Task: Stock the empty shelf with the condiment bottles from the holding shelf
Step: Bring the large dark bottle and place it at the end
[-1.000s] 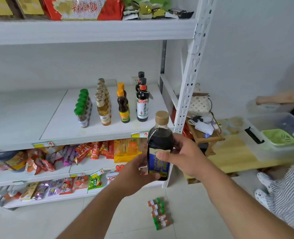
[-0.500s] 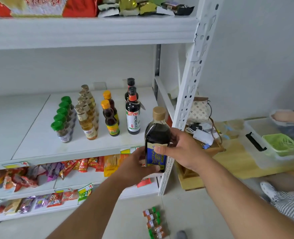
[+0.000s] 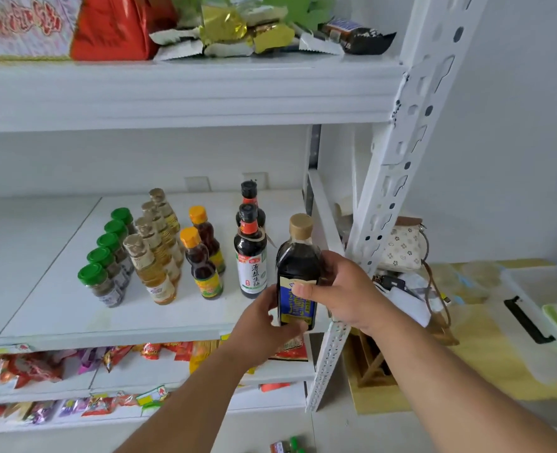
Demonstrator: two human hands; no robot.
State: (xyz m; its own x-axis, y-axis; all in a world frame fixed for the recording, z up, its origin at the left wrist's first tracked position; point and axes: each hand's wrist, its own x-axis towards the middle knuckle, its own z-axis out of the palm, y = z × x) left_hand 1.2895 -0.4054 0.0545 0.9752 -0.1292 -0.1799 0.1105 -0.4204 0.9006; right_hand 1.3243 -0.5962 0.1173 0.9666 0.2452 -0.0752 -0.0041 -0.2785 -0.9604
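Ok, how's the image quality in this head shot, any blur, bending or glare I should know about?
Head view: lighting is soft and even, with no hard shadows; the wide lens bends the shelf upright into a lean; the held dark bottle and both hands, left and right, look slightly soft; the foil snack packs on top glint mildly; the bin at right is blurred.

Soy sauce bottle (image 3: 251, 256), white label: vertical Chinese characters 薄盐生抽, with a small red mark at the foot, too small to read.
Dark bottle (image 3: 298, 273), blue label: large yellow characters, partly hidden by a thumb, not legible.
Red package (image 3: 25, 24) on the top shelf: red characters, too blurred to read.
Shelf-edge price tags (image 3: 154, 395): red arrows only; print illegible.
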